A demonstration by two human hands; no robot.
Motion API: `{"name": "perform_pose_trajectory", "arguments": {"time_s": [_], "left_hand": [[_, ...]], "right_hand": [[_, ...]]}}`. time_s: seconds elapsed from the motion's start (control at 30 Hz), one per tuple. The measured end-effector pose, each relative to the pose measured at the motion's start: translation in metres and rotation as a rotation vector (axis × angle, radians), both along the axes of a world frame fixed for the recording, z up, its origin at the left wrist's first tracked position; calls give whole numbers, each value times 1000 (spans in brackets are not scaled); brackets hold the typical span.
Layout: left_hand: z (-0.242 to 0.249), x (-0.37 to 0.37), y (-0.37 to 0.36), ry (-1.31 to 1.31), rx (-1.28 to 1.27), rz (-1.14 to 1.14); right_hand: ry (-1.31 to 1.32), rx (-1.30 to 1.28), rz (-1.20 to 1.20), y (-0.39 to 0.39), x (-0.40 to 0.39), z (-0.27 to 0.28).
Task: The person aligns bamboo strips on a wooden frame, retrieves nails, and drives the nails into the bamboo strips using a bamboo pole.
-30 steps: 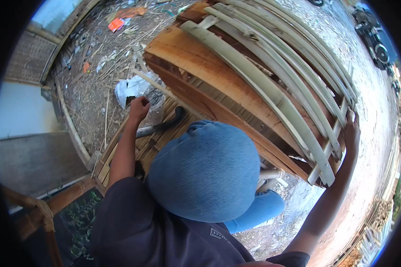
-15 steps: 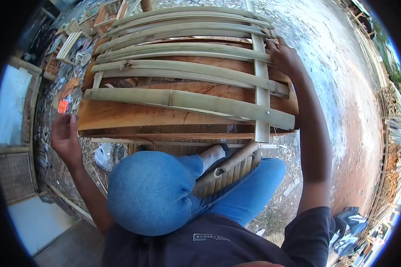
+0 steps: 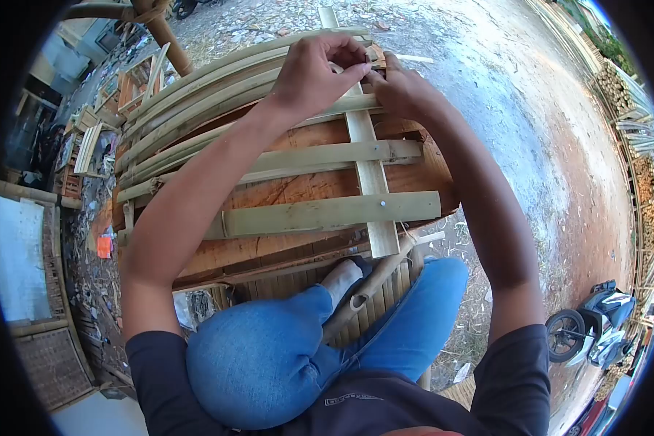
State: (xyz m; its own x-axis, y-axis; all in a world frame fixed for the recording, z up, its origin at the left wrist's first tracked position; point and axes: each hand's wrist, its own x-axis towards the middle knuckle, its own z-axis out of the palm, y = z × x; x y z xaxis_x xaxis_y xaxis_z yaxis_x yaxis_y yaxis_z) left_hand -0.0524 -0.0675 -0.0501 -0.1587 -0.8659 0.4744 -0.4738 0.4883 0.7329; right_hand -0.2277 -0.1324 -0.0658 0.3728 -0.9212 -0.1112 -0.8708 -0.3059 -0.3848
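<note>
My left hand (image 3: 316, 76) is over the far part of the bamboo frame, thumb and fingertips pinched together on something small and dark that I cannot make out. Close beside it, my right hand (image 3: 407, 91) has its fingers curled at the slat ends; what they grip is hidden. Beneath both hands runs a pale bamboo cross strip (image 3: 370, 174). Several split bamboo slats lie across it, the nearest slat (image 3: 305, 216) showing a nail head (image 3: 383, 204) where they cross. A reddish wooden block (image 3: 291, 192) supports the slats.
My bent knee (image 3: 254, 363) is close to the block's near edge. A bamboo pole (image 3: 363, 291) slants beside my foot. To the left stand wooden crates (image 3: 134, 83) amid litter; a motorcycle (image 3: 596, 327) is at right. Stacked bamboo (image 3: 643, 189) lines the far right.
My left hand has moved from the block's left side up to the far slat ends, meeting my right hand. The frame has shifted left and turned slightly in view.
</note>
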Motion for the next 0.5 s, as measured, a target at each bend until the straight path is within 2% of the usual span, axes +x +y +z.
{"name": "perform_pose_trajectory", "arguments": {"time_s": [0.17, 0.5], "left_hand": [[-10, 6, -1, 103, 160, -113], [-16, 21, -4, -4, 336, -239]], "right_hand": [[45, 49, 12, 0, 2, 2], [-84, -29, 60, -1, 1, -8]]}}
